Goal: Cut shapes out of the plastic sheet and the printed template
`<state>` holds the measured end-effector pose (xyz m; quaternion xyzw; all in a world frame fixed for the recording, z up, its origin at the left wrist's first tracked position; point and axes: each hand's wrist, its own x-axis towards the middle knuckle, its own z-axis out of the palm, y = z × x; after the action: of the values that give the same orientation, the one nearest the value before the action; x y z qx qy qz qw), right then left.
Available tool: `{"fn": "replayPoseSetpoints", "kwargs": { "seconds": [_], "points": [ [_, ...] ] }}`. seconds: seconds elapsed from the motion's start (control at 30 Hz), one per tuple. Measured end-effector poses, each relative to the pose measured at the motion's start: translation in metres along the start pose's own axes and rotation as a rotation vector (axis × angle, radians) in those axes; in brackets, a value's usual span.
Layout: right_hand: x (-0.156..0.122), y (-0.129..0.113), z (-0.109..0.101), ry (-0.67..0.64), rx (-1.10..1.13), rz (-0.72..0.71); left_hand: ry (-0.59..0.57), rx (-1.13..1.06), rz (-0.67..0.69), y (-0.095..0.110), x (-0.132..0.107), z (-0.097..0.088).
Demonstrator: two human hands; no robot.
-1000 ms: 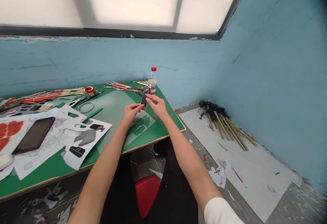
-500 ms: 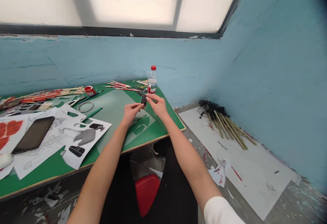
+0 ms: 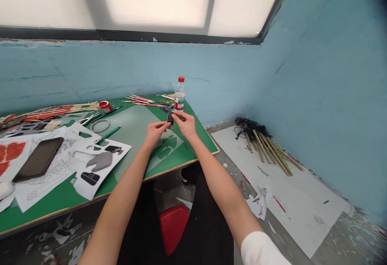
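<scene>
My left hand and my right hand meet over the right end of the green table. Between their fingertips they pinch a small black ribbed piece, held upright a little above the tabletop. Just behind it stands a clear plastic bottle with a red cap. Under my hands lies a pale sheet with green cut-out shapes.
Printed paper cut-outs, a dark phone, a tape ring, a green pen, a red jar and red sticks lie on the table. Bamboo sticks rest on a white floor sheet. A red stool sits below.
</scene>
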<state>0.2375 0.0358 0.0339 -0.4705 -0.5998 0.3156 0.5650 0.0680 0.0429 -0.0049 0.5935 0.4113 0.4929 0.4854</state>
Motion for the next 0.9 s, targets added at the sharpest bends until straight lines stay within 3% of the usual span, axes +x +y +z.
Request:
{"fn": "replayPoseSetpoints", "kwargs": {
  "seconds": [0.5,0.9],
  "points": [
    [0.0040,0.0004,-0.0065,-0.094,0.091,0.136,-0.109,-0.080,-0.075,-0.0015,-0.0007,-0.0038],
    [0.0016,-0.0023,-0.0065,-0.070,0.079,0.079,-0.114,-0.075,-0.049,-0.0020,-0.0010,-0.0045]
  ]
}}
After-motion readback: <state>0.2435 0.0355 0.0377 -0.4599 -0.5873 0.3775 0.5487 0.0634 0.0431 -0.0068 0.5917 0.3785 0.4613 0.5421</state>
